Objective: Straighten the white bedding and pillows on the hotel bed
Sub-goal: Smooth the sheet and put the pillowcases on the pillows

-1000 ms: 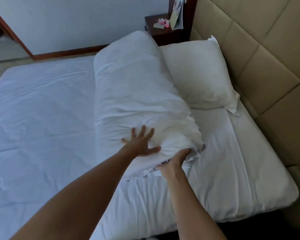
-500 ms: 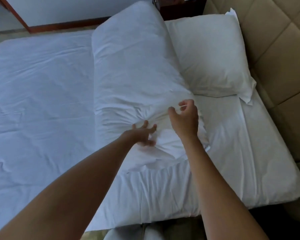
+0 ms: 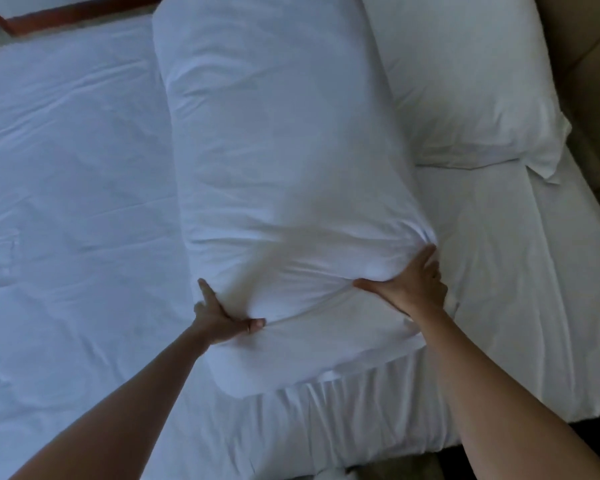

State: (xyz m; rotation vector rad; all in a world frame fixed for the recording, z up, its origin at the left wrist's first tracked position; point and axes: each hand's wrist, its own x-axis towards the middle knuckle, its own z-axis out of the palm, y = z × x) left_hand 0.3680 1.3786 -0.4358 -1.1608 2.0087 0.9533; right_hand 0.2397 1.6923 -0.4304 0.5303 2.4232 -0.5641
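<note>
We have both hands on the near end of the long white pillow (image 3: 284, 161), which lies lengthwise on the bed (image 3: 66, 168) and runs away from us toward the far edge. Our left hand (image 3: 219, 315) presses against the pillow's near left corner, index finger straight along its side and thumb stretched out under the bulge, so the fingers are spread and flat against the cover, not curled round it. Our right hand (image 3: 411, 284) pushes into the near right corner with its fingers (image 3: 425, 258) straight and close together, thumb pointing back toward the left hand; the fabric bunches into folds between the two hands. Beyond the right hand's fingers and off to their right, a second white pillow (image 3: 465, 74) lies flat, touching the long one along its side. The padded headboard (image 3: 589, 98) runs farther right of it. To the left of our left hand stretches the wrinkled white sheet (image 3: 66, 237).
</note>
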